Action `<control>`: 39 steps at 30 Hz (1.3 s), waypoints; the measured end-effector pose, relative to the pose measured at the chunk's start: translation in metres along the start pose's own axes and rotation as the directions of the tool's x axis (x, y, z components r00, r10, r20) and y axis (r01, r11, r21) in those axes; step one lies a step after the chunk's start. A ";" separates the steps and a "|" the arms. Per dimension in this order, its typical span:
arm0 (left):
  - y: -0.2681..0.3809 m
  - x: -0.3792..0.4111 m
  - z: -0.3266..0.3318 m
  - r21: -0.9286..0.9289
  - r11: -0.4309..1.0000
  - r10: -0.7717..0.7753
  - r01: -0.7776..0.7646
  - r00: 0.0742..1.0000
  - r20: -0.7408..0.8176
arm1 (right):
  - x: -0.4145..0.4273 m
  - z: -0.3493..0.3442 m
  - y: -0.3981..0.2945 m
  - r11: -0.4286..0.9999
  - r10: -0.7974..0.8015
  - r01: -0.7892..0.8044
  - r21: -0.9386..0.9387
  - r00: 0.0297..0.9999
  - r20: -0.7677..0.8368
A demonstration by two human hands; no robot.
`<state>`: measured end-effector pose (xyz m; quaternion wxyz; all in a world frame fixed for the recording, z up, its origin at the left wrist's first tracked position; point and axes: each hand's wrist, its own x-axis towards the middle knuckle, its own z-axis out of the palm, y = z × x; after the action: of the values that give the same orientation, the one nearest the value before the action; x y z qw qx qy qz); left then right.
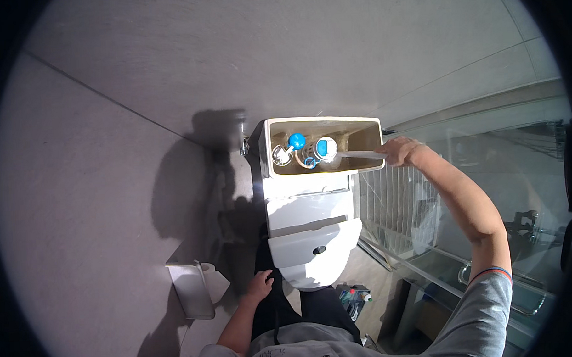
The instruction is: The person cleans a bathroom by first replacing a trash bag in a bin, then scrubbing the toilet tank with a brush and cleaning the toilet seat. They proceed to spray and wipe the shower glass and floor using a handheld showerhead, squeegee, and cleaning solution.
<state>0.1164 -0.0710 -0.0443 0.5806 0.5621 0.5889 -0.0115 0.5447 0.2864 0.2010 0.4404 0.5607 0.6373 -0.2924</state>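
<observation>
My right hand [398, 151] grips the end of a long white handle [361, 154] over the right wall of an open toilet tank [307, 120]. The handle's other end reaches into the tank, where it is too bright to make out. Inside stand a flush valve with a blue and white top [326, 149] and a fill valve [281, 155] with a round blue part [297, 141]. Resting on the toilet seat cover [310, 210] is the white tank lid [316, 241], slightly askew. My left hand [260, 287] hangs beside my left thigh, holding nothing, fingers somewhat apart.
A toilet paper holder [191, 292] with a roll [214, 280] is on the left wall. Glass panels [475, 186] with a metal handle [526, 307] border the right side. On the floor by my right leg stands a caddy with bottles [354, 301].
</observation>
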 end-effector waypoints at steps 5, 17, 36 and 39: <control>0.006 0.013 0.016 0.052 0.992 0.114 -0.114 0.993 0.006 | 0.046 0.099 0.023 0.975 0.189 -0.207 -0.074 0.961 -0.200; -0.009 0.007 -0.013 0.124 0.986 0.099 -0.110 0.991 0.094 | -0.155 0.033 0.033 0.971 0.125 -0.048 0.235 0.936 -0.328; -0.020 -0.081 0.053 0.300 0.950 0.108 -0.090 0.993 -0.045 | -0.205 0.232 0.020 0.798 0.370 -0.023 0.602 0.808 -0.459; -0.016 -0.099 0.068 0.345 0.928 0.166 -0.138 0.985 -0.053 | -0.198 0.283 0.014 0.623 0.437 0.159 0.766 0.741 -0.509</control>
<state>0.1214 -0.1868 -0.0073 0.4495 0.6978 0.5558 -0.0453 0.6208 -0.0467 0.2535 -0.0716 0.8087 0.5117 -0.2811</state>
